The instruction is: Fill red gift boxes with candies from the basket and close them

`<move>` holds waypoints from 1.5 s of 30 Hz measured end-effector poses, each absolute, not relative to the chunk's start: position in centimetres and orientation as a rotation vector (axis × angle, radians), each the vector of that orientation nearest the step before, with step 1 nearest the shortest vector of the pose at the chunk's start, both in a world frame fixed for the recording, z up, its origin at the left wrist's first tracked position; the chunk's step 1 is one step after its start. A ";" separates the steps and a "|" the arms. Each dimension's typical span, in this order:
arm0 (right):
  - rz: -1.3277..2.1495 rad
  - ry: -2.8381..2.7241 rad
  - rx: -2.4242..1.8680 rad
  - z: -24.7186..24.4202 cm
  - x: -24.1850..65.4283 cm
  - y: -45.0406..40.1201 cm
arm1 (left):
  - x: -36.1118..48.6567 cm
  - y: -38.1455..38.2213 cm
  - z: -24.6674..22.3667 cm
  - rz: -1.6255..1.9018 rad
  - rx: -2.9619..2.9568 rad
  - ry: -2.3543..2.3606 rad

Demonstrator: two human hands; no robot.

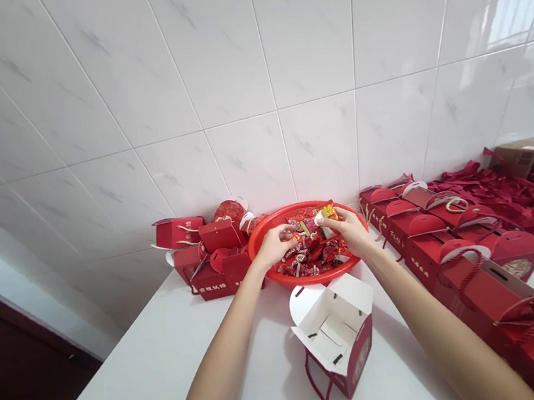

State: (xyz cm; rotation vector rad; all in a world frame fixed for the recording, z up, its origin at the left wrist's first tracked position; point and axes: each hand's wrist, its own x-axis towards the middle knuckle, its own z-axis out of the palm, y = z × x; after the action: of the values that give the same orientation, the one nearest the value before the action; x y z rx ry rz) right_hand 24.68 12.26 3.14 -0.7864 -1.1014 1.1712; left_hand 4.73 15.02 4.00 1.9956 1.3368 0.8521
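Observation:
A red plastic basket (288, 281) holds many wrapped candies (312, 256), mostly red. Over its left part is my left hand (276, 245), fingers closed together at the candies around a small red and yellow piece. My right hand (348, 228) is over the right part, gripping a yellow and red packet (327, 213) between thumb and fingers. In front of the basket stands an open box (359, 359), red outside and white inside, with its flaps up and a red cord handle hanging at its left. Nothing lies inside it.
Several red boxes (223, 276) are grouped left of the basket. Rows of closed red boxes (424, 257) run along the right. Behind them lie a heap of dark red ribbons (509, 192) and a cardboard box (523, 154). A tiled wall (246, 163) borders the white table (165, 360).

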 end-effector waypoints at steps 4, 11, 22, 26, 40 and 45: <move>1.195 -1.127 -0.749 4.6 25.1 11.7 | 3.8 10.8 5.2 1.013 1.760 1.013; 1.166 -1.545 -0.758 9.4 26.3 7.2 | 2.5 3.3 6.3 0.730 2.044 1.002; 0.883 -2.026 -0.961 11.1 25.5 3.4 | 1.6 -0.2 5.6 0.592 2.186 1.232; 0.928 -2.194 -0.848 11.5 25.6 2.8 | 0.8 -0.2 4.7 0.584 2.102 1.211; 0.704 -2.384 -1.174 11.2 25.8 2.9 | -0.1 -0.5 1.6 0.638 1.880 1.055; 0.623 -2.336 -1.286 11.8 27.1 1.9 | -0.1 -0.9 1.8 0.747 1.898 1.000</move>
State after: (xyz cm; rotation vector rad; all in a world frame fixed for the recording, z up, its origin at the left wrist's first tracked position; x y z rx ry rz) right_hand 27.13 1.90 11.83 -1.2858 -2.3364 0.6235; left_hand -0.09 -0.92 1.84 1.8981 0.9999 0.7471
